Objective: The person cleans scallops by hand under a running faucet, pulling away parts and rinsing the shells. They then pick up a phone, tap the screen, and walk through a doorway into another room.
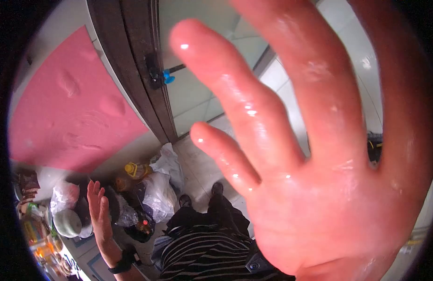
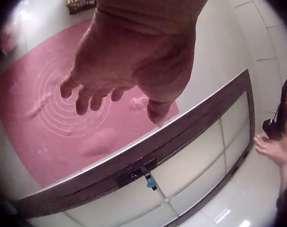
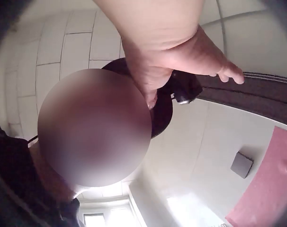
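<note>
My right hand (image 1: pixel 333 201) fills the right of the head view, close before the camera. Its palm side faces me, the fingers are spread apart, and the skin looks wet and shiny. In the right wrist view this hand (image 3: pixel 167 56) is beside the dark headgear (image 3: pixel 162 118), which one finger overlaps. At lower left in the head view my left hand (image 1: pixel 100 215) is raised with extended fingers and holds nothing. The left wrist view shows that hand (image 2: pixel 134 61) overlapping a pink mat (image 2: pixel 20 94) printed with white rings, fingers slightly bent.
A dark-framed glass door (image 1: pixel 197 98) with a blue piece (image 1: pixel 168 77) on its handle stands ahead. White plastic bags (image 1: pixel 159 194) and a yellow-capped bottle (image 1: pixel 137 170) lie on the floor at left. Jars and packets (image 1: pixel 43 239) crowd the lower left.
</note>
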`<state>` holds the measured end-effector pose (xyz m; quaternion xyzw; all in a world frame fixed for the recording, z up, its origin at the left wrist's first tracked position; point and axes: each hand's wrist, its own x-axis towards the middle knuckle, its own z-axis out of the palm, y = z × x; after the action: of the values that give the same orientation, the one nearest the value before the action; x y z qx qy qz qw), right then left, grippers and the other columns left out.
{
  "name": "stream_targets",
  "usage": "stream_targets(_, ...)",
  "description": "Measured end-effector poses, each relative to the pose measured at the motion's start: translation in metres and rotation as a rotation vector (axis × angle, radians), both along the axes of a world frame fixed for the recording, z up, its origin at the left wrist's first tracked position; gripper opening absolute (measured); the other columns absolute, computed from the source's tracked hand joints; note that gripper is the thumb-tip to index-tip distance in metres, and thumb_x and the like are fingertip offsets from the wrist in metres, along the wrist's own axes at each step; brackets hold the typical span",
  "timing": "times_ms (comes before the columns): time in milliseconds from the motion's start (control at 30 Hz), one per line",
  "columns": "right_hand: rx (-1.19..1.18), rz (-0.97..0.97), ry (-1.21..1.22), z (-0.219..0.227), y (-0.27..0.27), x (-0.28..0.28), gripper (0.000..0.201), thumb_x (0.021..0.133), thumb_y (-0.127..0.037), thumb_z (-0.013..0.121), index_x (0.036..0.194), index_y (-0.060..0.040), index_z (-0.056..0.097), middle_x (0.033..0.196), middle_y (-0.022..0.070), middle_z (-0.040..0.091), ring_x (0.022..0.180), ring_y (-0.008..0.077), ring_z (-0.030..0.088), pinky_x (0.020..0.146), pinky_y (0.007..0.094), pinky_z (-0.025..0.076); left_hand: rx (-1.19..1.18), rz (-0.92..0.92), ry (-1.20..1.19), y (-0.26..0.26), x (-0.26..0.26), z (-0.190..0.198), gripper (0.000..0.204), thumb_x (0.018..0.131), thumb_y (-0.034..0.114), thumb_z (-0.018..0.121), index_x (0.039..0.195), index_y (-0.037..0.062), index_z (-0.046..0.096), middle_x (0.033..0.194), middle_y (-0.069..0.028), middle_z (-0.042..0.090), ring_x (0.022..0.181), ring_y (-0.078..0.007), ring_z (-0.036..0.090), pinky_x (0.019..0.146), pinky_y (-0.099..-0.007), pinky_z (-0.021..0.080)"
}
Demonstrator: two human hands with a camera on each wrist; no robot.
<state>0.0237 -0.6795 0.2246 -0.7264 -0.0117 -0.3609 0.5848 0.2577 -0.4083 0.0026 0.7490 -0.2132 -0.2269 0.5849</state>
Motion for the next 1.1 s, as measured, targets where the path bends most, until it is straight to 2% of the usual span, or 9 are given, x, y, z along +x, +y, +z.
stream_targets(367,-0.041,0.256,-0.047,-0.017,-0.109,0.054,0.073,0.074,-0.026,0.078,0.133,-0.0046,0.041,0.124,0.0123,0.054,0.121,0.0244,0.048,0.103,0.0407,0.031,-0.019,0.475,-0.046,-0.017,-0.086,0.014,0.056,0.097,0.026,0.049,0.145,0.0061,0.028,0.146,-0.0146,0.034,0.129,-0.0266,0.037,0.108,-0.0379,0.025)
stream_targets(433,-0.073,0.147,0.062,-0.055,-0.136,0.087,0.07,0.075,-0.025,0.077,0.132,-0.0041,0.043,0.122,0.012,0.056,0.12,0.0238,0.05,0.103,0.04,0.032,-0.028,0.573,-0.017,-0.013,-0.108,0.016,0.056,0.097,0.024,0.049,0.145,0.0061,0.027,0.146,-0.0152,0.032,0.13,-0.0263,0.036,0.109,-0.0374,0.025)
stream_targets(467,-0.125,0.093,0.163,-0.084,-0.158,0.115,0.051,0.081,-0.018,0.072,0.124,0.0002,0.05,0.118,0.0095,0.058,0.114,0.0219,0.054,0.098,0.0361,0.039,-0.015,0.639,0.009,-0.008,-0.117,0.015,0.056,0.097,0.023,0.05,0.145,0.006,0.028,0.146,-0.0153,0.032,0.13,-0.0258,0.036,0.109,-0.0373,0.025)
stream_targets(567,-0.546,-0.209,0.371,-0.157,-0.197,0.174,0.043,0.084,-0.036,0.066,0.11,-0.0024,0.06,0.106,0.0193,0.064,0.098,0.0321,0.062,0.087,0.0392,0.047,0.018,0.792,0.062,0.015,-0.143,0.006,0.056,0.096,0.022,0.051,0.145,0.0058,0.029,0.146,-0.0154,0.032,0.132,-0.0241,0.034,0.11,-0.0368,0.024)
stream_targets(767,-0.908,-0.235,0.65,-0.217,-0.194,0.225,0.047,0.086,-0.05,0.056,0.096,-0.0048,0.063,0.096,0.0188,0.065,0.089,0.0374,0.062,0.077,0.0444,0.048,0.065,0.981,0.066,0.063,-0.198,-0.013,0.055,0.095,0.019,0.053,0.143,0.0049,0.031,0.146,-0.0138,0.032,0.135,-0.0214,0.031,0.11,-0.0355,0.025)
stream_targets(900,-0.886,-0.338,0.649,-0.236,-0.181,0.235,0.051,0.084,-0.055,0.053,0.083,-0.0046,0.064,0.088,0.019,0.066,0.083,0.0375,0.061,0.083,0.0476,0.04,0.1,1.104,0.159,0.087,-0.233,-0.023,0.055,0.095,0.018,0.054,0.143,0.0041,0.033,0.146,-0.0123,0.033,0.134,-0.0208,0.032,0.109,-0.0342,0.028)
stream_targets(1000,-0.476,-0.261,0.577,-0.261,-0.196,0.238,0.058,0.084,-0.059,0.053,0.087,-0.0023,0.065,0.079,0.0195,0.065,0.077,0.0377,0.06,0.075,0.0426,0.044,0.108,1.138,0.231,0.099,-0.244,-0.014,0.055,0.094,0.018,0.055,0.142,0.0033,0.033,0.146,-0.0108,0.034,0.132,-0.0191,0.035,0.108,-0.0331,0.03)
stream_targets(1033,-0.221,-0.126,0.633,-0.284,-0.207,0.245,0.058,0.083,-0.058,0.057,0.086,-0.0009,0.065,0.074,0.0161,0.063,0.071,0.031,0.059,0.069,0.0377,0.044,0.102,1.134,0.247,0.103,-0.245,-0.011,0.055,0.094,0.018,0.055,0.142,0.003,0.033,0.146,-0.0103,0.034,0.131,-0.0185,0.036,0.107,-0.0328,0.031)
stream_targets(1100,-0.091,-0.108,0.536,-0.289,-0.201,0.245,0.052,0.083,-0.052,0.061,0.083,-0.0005,0.065,0.07,0.0113,0.062,0.068,0.0214,0.055,0.067,0.0345,0.044,0.067,1.095,0.188,0.113,-0.237,-0.009,0.055,0.094,0.019,0.055,0.142,0.0032,0.034,0.146,-0.0096,0.034,0.128,-0.018,0.038,0.107,-0.0329,0.032)
